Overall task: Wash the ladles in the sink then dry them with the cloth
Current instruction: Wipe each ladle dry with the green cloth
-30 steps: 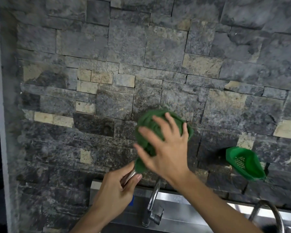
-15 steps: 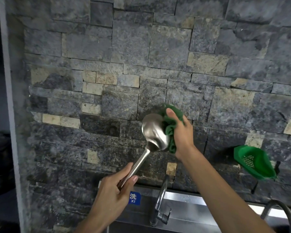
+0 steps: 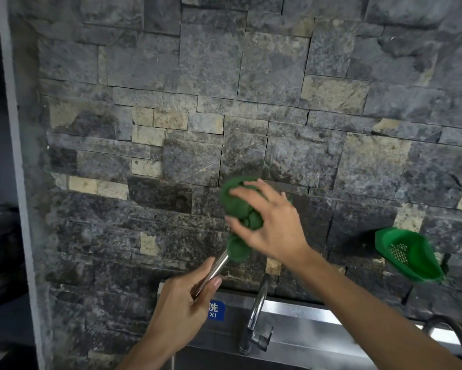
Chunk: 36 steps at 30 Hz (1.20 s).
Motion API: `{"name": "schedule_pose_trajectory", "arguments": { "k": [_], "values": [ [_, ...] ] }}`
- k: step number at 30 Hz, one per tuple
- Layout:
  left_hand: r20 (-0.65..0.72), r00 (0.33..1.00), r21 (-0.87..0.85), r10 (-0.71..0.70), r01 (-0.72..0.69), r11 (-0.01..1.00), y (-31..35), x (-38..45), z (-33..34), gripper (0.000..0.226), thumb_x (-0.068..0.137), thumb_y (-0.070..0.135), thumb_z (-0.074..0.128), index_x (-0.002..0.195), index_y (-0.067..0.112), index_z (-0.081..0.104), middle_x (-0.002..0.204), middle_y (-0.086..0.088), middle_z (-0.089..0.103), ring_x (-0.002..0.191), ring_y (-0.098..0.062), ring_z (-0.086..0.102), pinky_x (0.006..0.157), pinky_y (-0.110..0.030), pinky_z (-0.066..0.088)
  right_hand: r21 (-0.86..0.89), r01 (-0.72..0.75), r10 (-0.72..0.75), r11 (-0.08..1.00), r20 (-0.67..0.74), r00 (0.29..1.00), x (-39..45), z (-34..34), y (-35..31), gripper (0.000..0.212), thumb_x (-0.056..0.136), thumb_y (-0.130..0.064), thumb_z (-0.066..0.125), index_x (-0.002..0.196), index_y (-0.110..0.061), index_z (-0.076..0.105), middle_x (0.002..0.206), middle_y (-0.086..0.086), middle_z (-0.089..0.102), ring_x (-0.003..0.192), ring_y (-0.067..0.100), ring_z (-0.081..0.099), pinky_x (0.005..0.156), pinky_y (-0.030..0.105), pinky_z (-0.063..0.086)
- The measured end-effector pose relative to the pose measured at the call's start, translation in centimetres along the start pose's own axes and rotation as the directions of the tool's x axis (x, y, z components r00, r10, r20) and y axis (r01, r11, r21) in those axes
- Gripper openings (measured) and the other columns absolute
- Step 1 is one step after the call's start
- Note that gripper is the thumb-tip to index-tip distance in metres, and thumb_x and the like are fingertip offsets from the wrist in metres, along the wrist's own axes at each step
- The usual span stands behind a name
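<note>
Two hands worked a steel ladle [image 3: 216, 268] above the sink [image 3: 304, 332]: the left hand [image 3: 181, 313] gripped its handle, while the right hand [image 3: 273, 225] clasped a green cloth [image 3: 237, 206] bunched over the hidden bowl. A green strainer basket [image 3: 408, 253] hung on the stone wall [image 3: 197, 102], contents unclear. A blue label [image 3: 216, 311] read "XI".

Both forearms enter from the lower edge of the frame and angle upward toward centre. Left hand [image 3: 183, 297], lower centre: fingers and thumb curled round the ladle handle [image 3: 214, 269], thumb tip uppermost. Right hand [image 3: 275, 222], centre: back of hand toward the camera, fingers spread and bent over the green cloth [image 3: 237, 209], wrist flexed.
</note>
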<state>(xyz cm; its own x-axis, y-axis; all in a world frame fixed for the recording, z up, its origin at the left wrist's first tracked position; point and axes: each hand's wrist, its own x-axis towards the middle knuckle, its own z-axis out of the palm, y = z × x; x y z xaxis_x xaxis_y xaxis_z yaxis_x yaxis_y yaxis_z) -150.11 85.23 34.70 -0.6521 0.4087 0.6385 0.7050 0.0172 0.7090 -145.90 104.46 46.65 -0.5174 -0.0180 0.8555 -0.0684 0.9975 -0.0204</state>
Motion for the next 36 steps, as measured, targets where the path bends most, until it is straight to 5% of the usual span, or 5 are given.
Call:
{"name": "schedule_pose_trajectory", "arguments": {
  "k": [7,11,20,30,36],
  "values": [
    [0.042,0.998,-0.008,-0.038,0.038,0.999,0.1,-0.2,0.4,0.046,0.091,0.028,0.068,0.135,0.017,0.061,0.077,0.02,0.073,0.054,0.01,0.051,0.051,-0.007,0.036,-0.162,0.119,-0.118,0.98,0.016,0.993,-1.1,0.5,-0.1,0.048,0.089,-0.056,0.061,0.133,-0.036,0.061,0.157,0.005,0.045,0.145,0.028,0.041,0.113,0.07,0.033],
    [0.049,0.995,-0.09,-0.09,0.095,0.991,-0.2,-0.1,0.1,0.056,0.087,0.042,0.064,0.138,0.021,0.056,0.062,0.012,0.067,0.05,0.004,0.044,0.049,-0.011,0.035,0.247,-0.36,0.4,0.9,-0.135,0.907,-0.2,0.9,-0.7,0.054,0.092,-0.058,0.058,0.139,-0.032,0.057,0.151,0.005,0.05,0.129,0.022,0.056,0.104,0.057,0.051],
    [0.219,0.936,-0.473,-0.275,0.349,0.809,0.5,-0.2,-1.5,0.029,0.094,0.029,0.062,0.105,0.002,0.057,0.053,-0.005,0.034,0.037,-0.011,0.025,0.039,-0.017,0.024,-0.207,0.459,-0.472,0.864,-0.016,0.881,-3.9,1.0,0.5,0.046,0.091,-0.053,0.065,0.132,-0.034,0.065,0.147,0.012,0.056,0.147,0.037,0.039,0.113,0.076,0.019],
    [0.357,0.903,-0.391,-0.238,0.376,0.84,3.3,0.9,-2.5,0.029,0.097,0.01,0.06,0.069,0.013,0.052,0.055,-0.005,0.035,0.041,-0.012,0.027,0.042,-0.029,0.016,-0.195,0.759,-0.635,0.621,0.443,0.633,-1.3,-1.7,-0.1,0.07,0.08,-0.048,0.059,0.146,-0.028,0.046,0.122,0.006,0.065,0.124,0.026,0.059,0.122,0.048,0.025],
    [0.355,0.934,-0.324,-0.042,0.165,0.931,4.8,1.3,-1.3,0.013,0.09,0.025,0.067,0.101,0.018,0.063,0.066,-0.002,0.06,0.051,-0.013,0.052,0.045,-0.023,0.043,-0.38,0.667,-0.653,0.64,0.188,0.734,-0.2,-2.4,0.2,0.049,0.085,-0.004,0.063,0.126,-0.027,0.049,0.095,0.004,0.068,0.09,0.026,0.066,0.102,0.042,0.044]
  ]
}}
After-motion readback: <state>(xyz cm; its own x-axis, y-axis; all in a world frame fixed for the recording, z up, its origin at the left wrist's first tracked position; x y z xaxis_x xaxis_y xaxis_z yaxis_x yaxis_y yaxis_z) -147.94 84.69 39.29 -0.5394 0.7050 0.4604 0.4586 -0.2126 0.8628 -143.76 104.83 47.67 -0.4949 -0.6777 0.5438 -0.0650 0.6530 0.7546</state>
